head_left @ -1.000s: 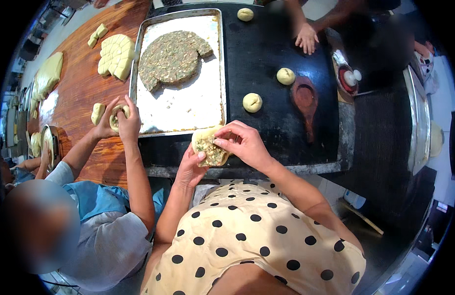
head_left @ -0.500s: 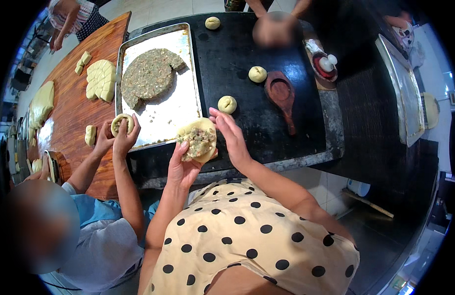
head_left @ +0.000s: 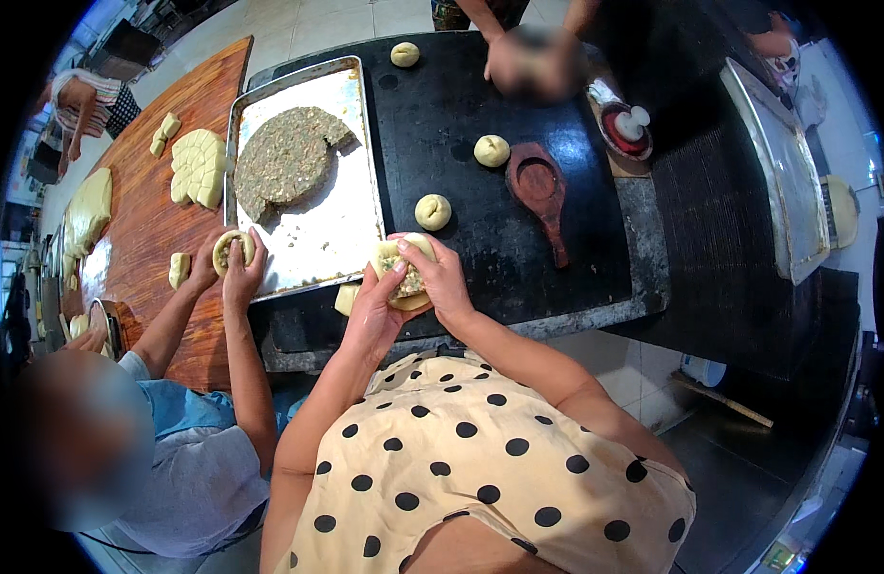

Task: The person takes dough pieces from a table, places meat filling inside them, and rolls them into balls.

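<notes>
My left hand (head_left: pixel 373 304) and my right hand (head_left: pixel 440 279) close round a flat round of dough (head_left: pixel 403 251) with chunky, speckled filling in it, gripping it from both sides above the front edge of the dark worktop. A small pale dough piece (head_left: pixel 347 298) lies just left of them. Beyond is a metal tray (head_left: pixel 313 239) bearing a thick slab of the same speckled mixture (head_left: pixel 284 158). Shaped balls of dough (head_left: pixel 432 212) sit on the worktop, near a reddish wooden paddle (head_left: pixel 534 187) with a round hollow.
A co-worker's hands (head_left: pixel 233 263) shape dough at my left, beside the wooden table (head_left: pixel 145 230) with cut dough (head_left: pixel 198 167). Another person's hands (head_left: pixel 499 57) work at the far edge, beside a red dish (head_left: pixel 623 134). A metal sheet (head_left: pixel 776 182) is at the right.
My right hand has come back onto the dough, curling over its side, and my left hand has lifted its edge over part of the filling. The view has shifted slightly.
</notes>
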Motion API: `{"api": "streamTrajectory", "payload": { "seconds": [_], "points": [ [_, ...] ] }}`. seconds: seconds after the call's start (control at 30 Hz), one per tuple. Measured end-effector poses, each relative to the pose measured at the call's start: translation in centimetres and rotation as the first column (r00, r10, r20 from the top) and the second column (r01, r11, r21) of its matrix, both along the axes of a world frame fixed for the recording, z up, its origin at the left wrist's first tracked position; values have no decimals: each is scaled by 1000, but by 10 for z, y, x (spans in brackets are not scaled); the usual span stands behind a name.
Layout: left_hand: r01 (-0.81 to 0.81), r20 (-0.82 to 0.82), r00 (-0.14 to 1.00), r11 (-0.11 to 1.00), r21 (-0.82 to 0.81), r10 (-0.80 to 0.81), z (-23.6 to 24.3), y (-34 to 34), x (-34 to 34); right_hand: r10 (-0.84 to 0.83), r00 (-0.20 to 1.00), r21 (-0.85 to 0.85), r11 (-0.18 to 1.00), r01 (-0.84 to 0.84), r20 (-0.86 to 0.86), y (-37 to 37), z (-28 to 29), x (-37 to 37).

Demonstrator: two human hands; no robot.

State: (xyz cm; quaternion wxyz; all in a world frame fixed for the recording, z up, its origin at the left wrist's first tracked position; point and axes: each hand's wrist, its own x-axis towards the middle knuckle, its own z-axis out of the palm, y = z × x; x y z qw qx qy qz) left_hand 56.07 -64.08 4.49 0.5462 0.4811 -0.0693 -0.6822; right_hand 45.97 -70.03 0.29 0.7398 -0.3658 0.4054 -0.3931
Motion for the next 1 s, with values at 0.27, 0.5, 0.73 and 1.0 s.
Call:
{"api": "streamTrajectory", "payload": {
  "seconds": [0.27, 0.5, 0.73, 1.0],
  "points": [
    [133, -26, 991, 990, 57, -131, -3, -8, 0, 43, 968, 308, 944, -121, 247, -22, -5, -19],
    [356, -98, 934, 917, 180, -343, -23, -27, 20, 294, 952, -13, 955, -296, -89, -27, -41, -21],
    [410, -42, 911, 893, 186, -409, -12, -40, 30, 69, 950, 365, 913, -184, 305, -45, -29, -22],
    [450, 103, 867, 854, 263, -488, -18, -56, 41, 70, 950, 449, 869, -208, 305, -37, -48, -15]
  ]
}}
